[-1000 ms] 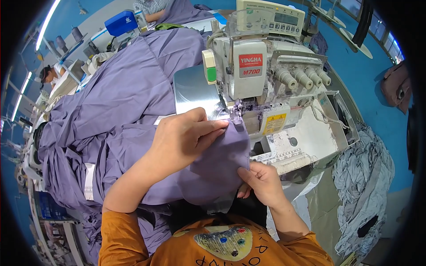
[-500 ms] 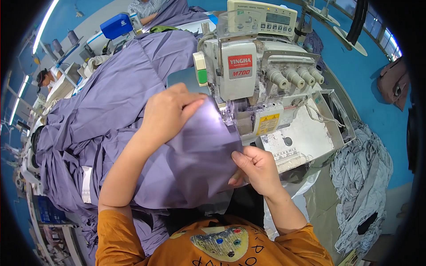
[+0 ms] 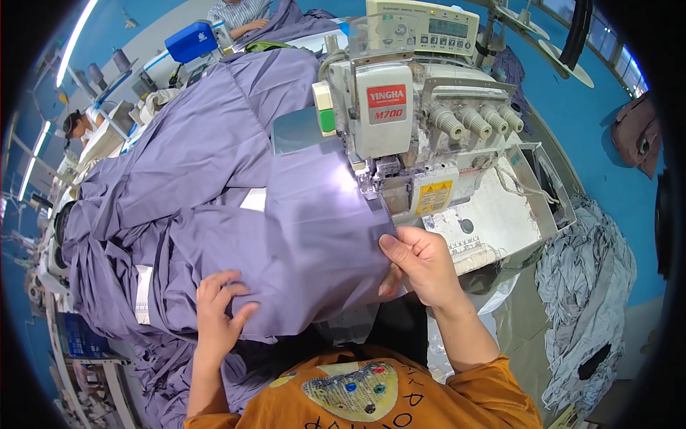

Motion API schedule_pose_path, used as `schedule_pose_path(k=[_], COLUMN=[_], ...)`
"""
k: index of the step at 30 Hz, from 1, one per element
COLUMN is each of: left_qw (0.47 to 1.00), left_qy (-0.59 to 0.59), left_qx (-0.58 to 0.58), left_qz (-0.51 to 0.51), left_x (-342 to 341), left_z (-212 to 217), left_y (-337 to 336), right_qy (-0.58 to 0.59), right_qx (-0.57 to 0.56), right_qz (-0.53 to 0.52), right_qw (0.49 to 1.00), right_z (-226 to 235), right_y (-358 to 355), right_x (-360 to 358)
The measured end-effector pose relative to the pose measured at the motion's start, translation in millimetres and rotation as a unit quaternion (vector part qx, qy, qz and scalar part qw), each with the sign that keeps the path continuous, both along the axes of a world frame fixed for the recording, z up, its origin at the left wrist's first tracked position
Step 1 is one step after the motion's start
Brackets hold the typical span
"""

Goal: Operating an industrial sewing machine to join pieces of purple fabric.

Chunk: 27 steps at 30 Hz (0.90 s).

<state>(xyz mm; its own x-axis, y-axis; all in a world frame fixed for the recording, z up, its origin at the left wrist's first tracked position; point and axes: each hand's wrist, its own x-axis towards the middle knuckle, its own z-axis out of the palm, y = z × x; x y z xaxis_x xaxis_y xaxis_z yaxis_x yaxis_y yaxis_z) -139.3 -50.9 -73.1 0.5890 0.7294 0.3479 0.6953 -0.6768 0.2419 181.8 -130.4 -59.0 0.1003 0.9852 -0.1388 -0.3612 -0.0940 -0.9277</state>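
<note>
A purple fabric piece [image 3: 314, 229] lies spread over the sewing table, its right edge running under the presser foot of a white overlock sewing machine [image 3: 407, 136]. My right hand [image 3: 418, 261] pinches that right edge just in front of the machine. Flat on the cloth's near left part rests my left hand [image 3: 218, 314], fingers spread, pressing it down.
A big heap of purple fabric [image 3: 164, 179] covers the table to the left and hangs off its near side. A pile of grey-white cloth [image 3: 586, 286] sits on the right. Other people work at stations at the far left and top.
My left hand has dropped from near the needle down to the cloth's near left part. The fabric now lies flatter and wider. My right hand stays on the right edge.
</note>
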Motion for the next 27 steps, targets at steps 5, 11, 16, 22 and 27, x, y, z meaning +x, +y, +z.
schedule_pose_path(k=[5,11,16,22,27], left_qw=[0.986,0.967,0.962,0.967,0.968], left_qy=[-0.143,-0.247,-0.268,-0.254,-0.249], left_qx=[-0.075,-0.057,-0.043,-0.014,0.007], left_qz=[0.051,0.011,-0.014,0.012,0.030], left_x=[-22.1,-8.3,5.3,16.8,28.5], left_z=[-31.9,1.1,25.2,48.8,67.6], left_y=[-0.8,6.9,20.0,38.4,68.8], right_qy=[-0.021,-0.029,-0.028,-0.025,-0.030], right_qx=[0.015,0.013,0.011,0.018,0.014], right_qz=[0.009,0.010,0.009,0.015,0.009], right_qw=[1.000,0.999,1.000,0.999,0.999], right_z=[-3.3,-3.8,-2.1,-1.7,-1.0], right_y=[1.8,3.8,3.3,3.1,3.0], right_x=[1.2,-1.3,-0.2,0.2,0.5])
